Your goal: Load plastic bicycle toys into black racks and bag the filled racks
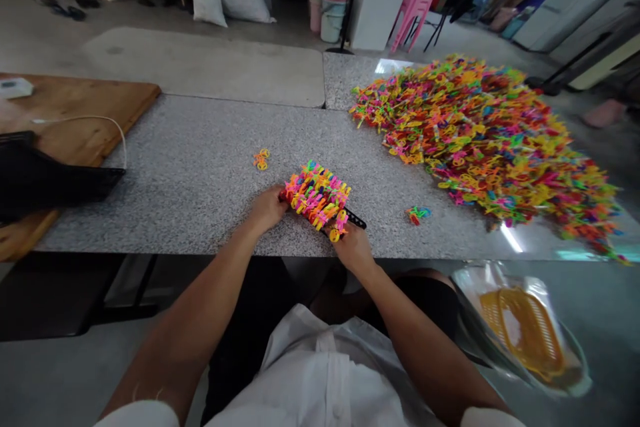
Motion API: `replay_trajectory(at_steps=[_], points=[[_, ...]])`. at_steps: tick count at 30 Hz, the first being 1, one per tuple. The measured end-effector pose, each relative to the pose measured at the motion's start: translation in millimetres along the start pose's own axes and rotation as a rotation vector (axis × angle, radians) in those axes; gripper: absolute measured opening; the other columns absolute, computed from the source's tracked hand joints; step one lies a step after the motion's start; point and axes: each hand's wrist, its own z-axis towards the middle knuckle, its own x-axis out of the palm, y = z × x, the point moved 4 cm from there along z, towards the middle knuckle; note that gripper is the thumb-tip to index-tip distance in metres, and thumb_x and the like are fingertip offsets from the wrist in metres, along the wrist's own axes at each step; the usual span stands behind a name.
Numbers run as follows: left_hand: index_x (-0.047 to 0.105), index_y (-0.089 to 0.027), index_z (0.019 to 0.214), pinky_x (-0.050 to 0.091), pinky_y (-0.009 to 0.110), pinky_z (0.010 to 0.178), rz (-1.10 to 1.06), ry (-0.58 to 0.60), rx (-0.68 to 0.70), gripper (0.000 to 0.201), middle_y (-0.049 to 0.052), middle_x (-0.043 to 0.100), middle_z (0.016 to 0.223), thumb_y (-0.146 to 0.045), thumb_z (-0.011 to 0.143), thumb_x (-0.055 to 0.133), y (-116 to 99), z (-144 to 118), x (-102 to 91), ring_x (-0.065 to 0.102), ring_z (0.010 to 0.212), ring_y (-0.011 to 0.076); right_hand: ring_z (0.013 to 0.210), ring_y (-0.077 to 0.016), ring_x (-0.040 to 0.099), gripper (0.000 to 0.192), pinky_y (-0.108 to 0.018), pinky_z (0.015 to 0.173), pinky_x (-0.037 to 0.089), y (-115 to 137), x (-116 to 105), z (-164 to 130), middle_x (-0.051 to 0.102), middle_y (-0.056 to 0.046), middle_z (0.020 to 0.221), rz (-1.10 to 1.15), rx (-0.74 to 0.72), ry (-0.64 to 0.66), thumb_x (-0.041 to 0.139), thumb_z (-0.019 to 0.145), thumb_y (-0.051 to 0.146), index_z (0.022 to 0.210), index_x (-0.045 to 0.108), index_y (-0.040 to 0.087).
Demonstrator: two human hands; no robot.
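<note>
Gathering step, by judgement: left hand closed on the 9 o'clock end of the toy bundle, right hand pinching its 5 o'clock end by the black strip. Bundle lying on the table near the front edge, long axis running from 10 to 4 o'clock. Big loose pile at 2 o'clock. Next move probably needing firm, even squeeze.

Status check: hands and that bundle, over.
Left hand grips bundle at its left end. Right hand holds black strip at its right end. Bundle rests on table. Big pile sits apart, right.
</note>
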Motion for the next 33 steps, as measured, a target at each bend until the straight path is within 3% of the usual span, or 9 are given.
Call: replay_trajectory(at_steps=[5,14,18,21,24,27,29,33], points=[[0.078,-0.02,0.107,0.052,0.037,0.097,0.002,-0.011,0.01,0.029,0.01,0.077,0.116,-0.013,0.086,0.06,1,-1,5.0,0.07,0.11,0.0277,0.108,-0.0292,0.075,0.022,-0.032,0.092,0.053,6,-1,1,0.081,-0.016,0.113,-0.131,0.037,0.034,0.062,0.105,0.026,0.112,0.081,0.017],[0.076,-0.022,0.108,0.053,0.036,0.092,0.063,-0.019,-0.025,0.028,0.01,0.079,0.117,-0.012,0.088,0.058,-3,-1,0.5,0.073,0.109,0.0279,0.107,-0.0316,0.077,0.03,-0.035,0.088,0.054,29,12,-2,0.079,-0.021,0.12,-0.228,0.197,0.053,0.059,0.109,0.033,0.125,0.075,0.015],[0.075,-0.022,0.109,0.053,0.035,0.084,0.15,-0.008,-0.054,0.026,0.011,0.081,0.114,-0.021,0.089,0.058,-2,0,-5.6,0.075,0.105,0.0299,0.106,-0.0263,0.077,0.024,-0.031,0.09,0.054,23,6,0,0.081,-0.015,0.121,-0.081,0.077,0.08,0.063,0.106,0.026,0.123,0.076,0.017],[0.074,-0.023,0.108,0.051,0.034,0.075,0.164,-0.032,-0.014,0.026,0.01,0.082,0.107,-0.029,0.09,0.058,4,2,-7.4,0.076,0.097,0.0309,0.101,-0.0209,0.077,0.021,-0.026,0.089,0.053,-11,-31,22,0.083,-0.007,0.108,0.029,0.057,0.097,0.061,0.104,0.019,0.112,0.08,0.02],[0.074,-0.026,0.097,0.048,0.034,0.064,0.181,-0.104,-0.008,0.02,0.009,0.081,0.091,-0.037,0.088,0.06,12,7,-8.1,0.076,0.084,0.0316,0.111,-0.0242,0.076,0.033,-0.029,0.095,0.053,-72,-103,58,0.081,-0.013,0.115,-0.121,0.31,-0.158,0.048,0.11,0.02,0.115,0.08,0.015],[0.074,-0.026,0.095,0.047,0.034,0.062,0.208,-0.113,-0.022,0.022,0.009,0.081,0.088,-0.04,0.088,0.059,11,7,-8.8,0.076,0.083,0.0322,0.124,-0.0292,0.073,0.038,-0.034,0.1,0.054,-128,-161,91,0.069,-0.023,0.144,-0.263,0.586,-0.354,0.049,0.111,0.026,0.141,0.068,0.011],[0.075,-0.025,0.098,0.048,0.033,0.065,0.235,-0.076,-0.07,0.025,0.009,0.082,0.094,-0.039,0.09,0.056,9,6,-9.6,0.077,0.089,0.032,0.126,-0.0306,0.072,0.047,-0.035,0.101,0.055,-152,-178,115,0.063,-0.026,0.152,-0.274,0.633,-0.357,0.054,0.11,0.03,0.152,0.059,0.01],[0.076,-0.025,0.104,0.049,0.032,0.069,0.252,-0.021,-0.139,0.028,0.01,0.083,0.102,-0.037,0.093,0.053,6,5,-10.5,0.078,0.098,0.0323,0.132,-0.0294,0.07,0.051,-0.033,0.104,0.054,-174,-183,154,0.067,-0.022,0.15,-0.278,0.583,-0.311,0.052,0.112,0.032,0.159,0.056,0.013]])
